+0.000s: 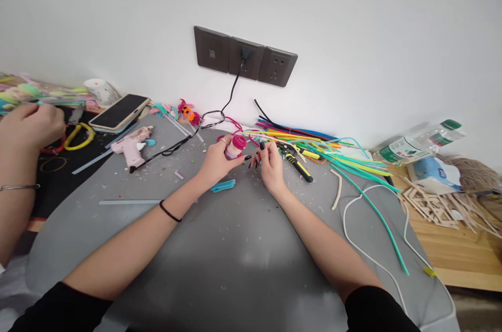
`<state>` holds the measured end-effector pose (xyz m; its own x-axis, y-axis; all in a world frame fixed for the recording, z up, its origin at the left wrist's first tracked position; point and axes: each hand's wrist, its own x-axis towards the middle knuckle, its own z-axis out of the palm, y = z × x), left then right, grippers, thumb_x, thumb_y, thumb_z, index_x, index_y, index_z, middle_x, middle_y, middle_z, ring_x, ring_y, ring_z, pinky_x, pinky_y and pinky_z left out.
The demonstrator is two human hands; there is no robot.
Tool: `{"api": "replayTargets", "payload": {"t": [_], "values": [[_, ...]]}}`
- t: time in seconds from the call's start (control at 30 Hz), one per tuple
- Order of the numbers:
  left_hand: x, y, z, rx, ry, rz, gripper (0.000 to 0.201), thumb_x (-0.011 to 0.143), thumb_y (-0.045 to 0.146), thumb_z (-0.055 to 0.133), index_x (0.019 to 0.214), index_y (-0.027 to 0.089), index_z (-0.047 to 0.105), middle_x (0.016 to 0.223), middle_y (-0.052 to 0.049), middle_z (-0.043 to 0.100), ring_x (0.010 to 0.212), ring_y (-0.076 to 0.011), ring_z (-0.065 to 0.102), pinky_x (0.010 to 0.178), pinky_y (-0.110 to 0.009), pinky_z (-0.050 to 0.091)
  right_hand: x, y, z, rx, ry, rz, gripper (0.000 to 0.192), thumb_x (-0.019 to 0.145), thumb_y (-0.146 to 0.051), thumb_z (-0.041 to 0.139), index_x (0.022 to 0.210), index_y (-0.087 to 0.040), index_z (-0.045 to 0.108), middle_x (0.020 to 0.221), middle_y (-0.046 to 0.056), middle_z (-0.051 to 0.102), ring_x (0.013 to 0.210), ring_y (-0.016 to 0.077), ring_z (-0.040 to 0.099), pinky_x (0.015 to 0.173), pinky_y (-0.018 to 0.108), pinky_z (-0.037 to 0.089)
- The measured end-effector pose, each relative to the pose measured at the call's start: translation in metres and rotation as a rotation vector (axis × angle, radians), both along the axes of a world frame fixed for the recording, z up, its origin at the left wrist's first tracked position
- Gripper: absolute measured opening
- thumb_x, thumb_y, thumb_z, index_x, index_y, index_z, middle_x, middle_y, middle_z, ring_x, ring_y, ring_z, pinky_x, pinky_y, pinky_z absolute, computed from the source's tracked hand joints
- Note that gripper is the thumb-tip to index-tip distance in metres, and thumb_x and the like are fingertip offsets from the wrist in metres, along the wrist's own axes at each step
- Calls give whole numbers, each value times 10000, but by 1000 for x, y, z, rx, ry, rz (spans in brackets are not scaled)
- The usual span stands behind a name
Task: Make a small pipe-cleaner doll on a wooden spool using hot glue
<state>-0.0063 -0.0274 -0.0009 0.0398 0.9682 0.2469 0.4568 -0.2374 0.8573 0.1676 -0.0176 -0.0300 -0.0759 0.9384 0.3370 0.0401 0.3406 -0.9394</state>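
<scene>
The pink-and-cream spool [234,147] sits just above the centre of the grey mat [219,264], toward twelve o'clock, pinched in the left hand [217,161], whose fingers curl closed around its lower part. At three o'clock from it, almost touching, the right hand [270,164] is closed in a fingertip pinch on something thin and dark; what exactly it pinches is too small to tell. Both forearms run down toward six o'clock, and a black band circles the left wrist.

Under the hands, at about seven o'clock from the spool, lies a teal piece [223,185] on the mat. At two to three o'clock a loose heap of coloured pipe cleaners [314,144] fans across the mat, with yellow-handled pliers [296,160] lying against it just beside the right hand. At nine o'clock a pink glue gun [131,146] lies on its side, its black cord [231,91] climbing to the wall socket [245,57] at twelve o'clock. Farther toward ten o'clock a phone [117,111] rests face up. At the far nine o'clock edge, another person's hand [31,125] holds pale green strips. At three o'clock, on the wooden tabletop [451,253], lie wooden sticks [439,204] and a plastic bottle [419,141].
</scene>
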Motion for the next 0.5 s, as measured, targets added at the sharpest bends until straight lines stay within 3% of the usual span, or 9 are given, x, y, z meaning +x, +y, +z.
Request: {"api": "replayTargets", "payload": {"t": [0.1,0.27,0.5], "values": [[-1,0,1,12,25,6,329,744,353,802,986,207,633,909,-37,766,819,-234,695,743,-302,497,2,-1,3,66,-124,-11,433,1026,-625,463,806,-252,482,651,-37,539,580,143,551,593,294,429],[-2,1,2,30,73,32,339,743,334,791,1029,215,651,957,-43,778,896,-262,716,776,-315,510,0,-4,6,168,-204,71,224,1008,-450,554,954,-238,602,924,46,654,810,175,607,683,294,485],[1,-1,3,65,145,55,329,723,236,798,1026,219,671,992,-47,787,927,-275,732,805,-320,517,3,-2,2,345,-393,44,193,1021,-278,496,831,-248,483,807,22,549,737,176,526,675,301,443]]}}
